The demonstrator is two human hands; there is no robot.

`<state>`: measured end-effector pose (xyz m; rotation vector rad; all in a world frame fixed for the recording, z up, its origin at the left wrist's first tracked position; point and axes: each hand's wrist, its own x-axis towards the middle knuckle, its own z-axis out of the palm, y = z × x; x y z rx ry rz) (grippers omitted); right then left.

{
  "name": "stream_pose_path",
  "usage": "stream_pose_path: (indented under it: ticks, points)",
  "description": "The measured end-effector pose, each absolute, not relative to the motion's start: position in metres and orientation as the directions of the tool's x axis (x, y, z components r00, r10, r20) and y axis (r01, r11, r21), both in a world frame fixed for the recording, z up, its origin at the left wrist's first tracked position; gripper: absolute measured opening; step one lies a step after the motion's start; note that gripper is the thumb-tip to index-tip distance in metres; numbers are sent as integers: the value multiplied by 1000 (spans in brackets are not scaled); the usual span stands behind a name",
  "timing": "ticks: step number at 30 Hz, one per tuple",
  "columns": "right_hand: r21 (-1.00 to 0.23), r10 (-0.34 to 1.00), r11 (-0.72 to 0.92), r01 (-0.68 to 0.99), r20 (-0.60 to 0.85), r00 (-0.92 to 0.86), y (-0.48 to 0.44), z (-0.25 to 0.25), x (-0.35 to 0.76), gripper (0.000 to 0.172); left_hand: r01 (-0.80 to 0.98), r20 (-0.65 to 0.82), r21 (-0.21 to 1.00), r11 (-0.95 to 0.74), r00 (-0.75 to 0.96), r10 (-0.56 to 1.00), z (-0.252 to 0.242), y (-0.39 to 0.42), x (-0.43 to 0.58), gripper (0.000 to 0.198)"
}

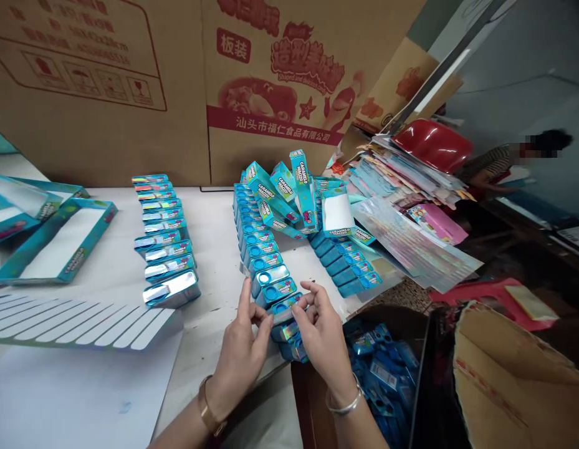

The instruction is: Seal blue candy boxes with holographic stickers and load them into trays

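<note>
A pale, glossy strip (283,316) is spanned between the left hand (240,349) and the right hand (321,333), over the near end of the middle row (263,252) on the tabletop (214,262). Both thumbs are set near its ends with the fingers bent, but whether the grip of either hand is closed on it or only presses it cannot be told. The row is made up of small blue packs, with a round window and bright lettering seen on the nearer ones. In the left row (165,252), silvery bands are carried across the tops. More blue packs are heaped loosely in a carton (305,405) below the table edge. Blue trays (93,242) with white floors are stacked at far left; others are piled over the middle row's far end.
</note>
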<state>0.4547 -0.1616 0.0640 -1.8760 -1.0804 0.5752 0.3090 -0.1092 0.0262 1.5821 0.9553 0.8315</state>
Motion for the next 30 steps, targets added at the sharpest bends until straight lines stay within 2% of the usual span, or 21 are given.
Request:
stream_pose_path:
  ticks: [10, 14, 19, 24, 28, 30]
  points:
    - [-740, 869, -320, 592, 20, 495, -152, 53, 462, 34, 177, 20, 979, -103, 418, 908, 10, -104, 315, 75]
    - [-751, 875, -305, 585, 21, 484, -152, 50, 461, 33, 61, -21, 998, -2, 381, 925, -2, -111, 323, 73]
    - [-708, 863, -280, 648, 110, 493, -149, 50, 460, 34, -76, -156, 981, 178, 233, 960, -25, -128, 343, 75]
    - [-659, 867, -264, 704, 158, 473, -152, 49, 466, 33, -148, -167, 970, 193, 171, 971, -26, -130, 338, 80]
    - [-659, 866, -162, 734, 261, 426, -157, 65, 467, 33, -206, -179, 951, 232, 249, 952, -3, -126, 306, 58]
    - [-677, 908, -70, 733, 260, 328, -158, 82, 465, 34, -203, -156, 950, 236, 347, 925, 11, -125, 291, 66]
